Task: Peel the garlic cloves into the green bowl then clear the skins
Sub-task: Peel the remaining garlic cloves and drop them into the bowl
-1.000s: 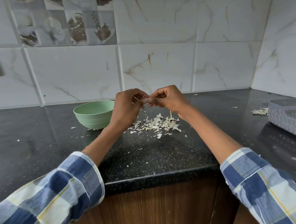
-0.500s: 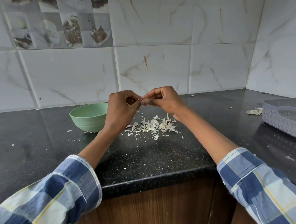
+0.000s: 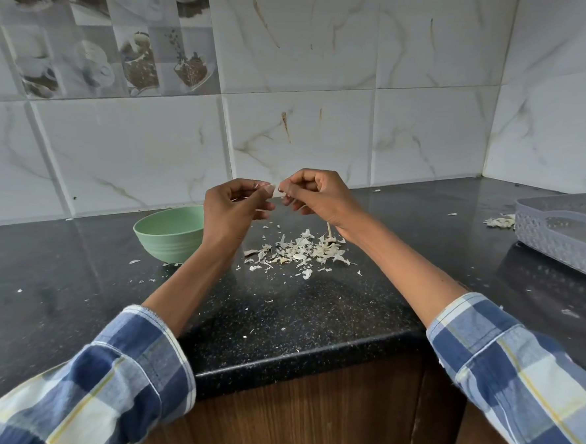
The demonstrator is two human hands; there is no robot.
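Pinching a small pale garlic clove (image 3: 275, 190) between them, the left hand (image 3: 232, 211) and the right hand (image 3: 315, 197) meet fingertip to fingertip above the black countertop (image 3: 296, 311), both with fingers curled in a tight grip; the clove is so small and so covered by the fingers that I cannot tell which way its long axis runs, nor how much skin is left on it. The relation that matters next is where the green bowl (image 3: 167, 233) lies from the clove: it sits down and to the left, just beside the left wrist and partly hidden behind it, so the left hand is plainly the nearer one and I judge the drop will be a short lowering leftward by that hand while the right comes away with the loosened skin. The bowl stands upright near the tiled wall; only its outer wall and a slice of the inner rim show, so what lies inside cannot be told. Directly below the right hand lies the heap of skins (image 3: 300, 251), loose on the counter with a thin stalk standing up from it, and flakes scattered round. At the far right a grey basket (image 3: 565, 238) rests on the counter, its contents unclear, with a smaller clump of peelings (image 3: 499, 221) just beside its left wall.
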